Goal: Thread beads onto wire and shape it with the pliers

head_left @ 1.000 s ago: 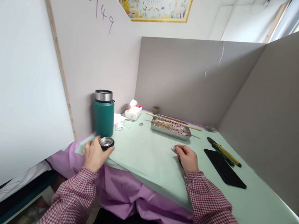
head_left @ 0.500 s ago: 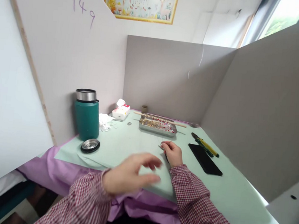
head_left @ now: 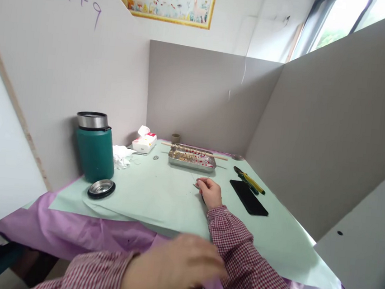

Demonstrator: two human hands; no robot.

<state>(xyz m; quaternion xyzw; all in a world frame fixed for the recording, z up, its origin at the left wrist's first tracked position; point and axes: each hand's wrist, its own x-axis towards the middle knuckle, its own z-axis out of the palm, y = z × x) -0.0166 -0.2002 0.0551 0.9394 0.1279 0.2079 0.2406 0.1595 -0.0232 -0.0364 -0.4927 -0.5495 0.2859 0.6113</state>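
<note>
Thin tool (head_left: 195, 186), frame centre, listed with: pale green tabletop (head_left: 159, 205), lower half; green flask (head_left: 95, 155), left; left hand (head_left: 173, 270), bottom centre, blurred, fingers parted, nothing seen in it, now withdrawn from the lid; right hand (head_left: 210, 192), centre, pinching the tool as before; black-edged lid (head_left: 101, 187), lower left, let go before the flask, presumably leaving the left hand available for the centre work

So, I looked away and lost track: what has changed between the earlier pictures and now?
The left hand has let go of the round black-rimmed metal lid and moved right and back towards the body. The camera view has turned right. The lid lies beside the teal steel-necked bottle, as before; the right hand still pinches a thin tool.
</note>
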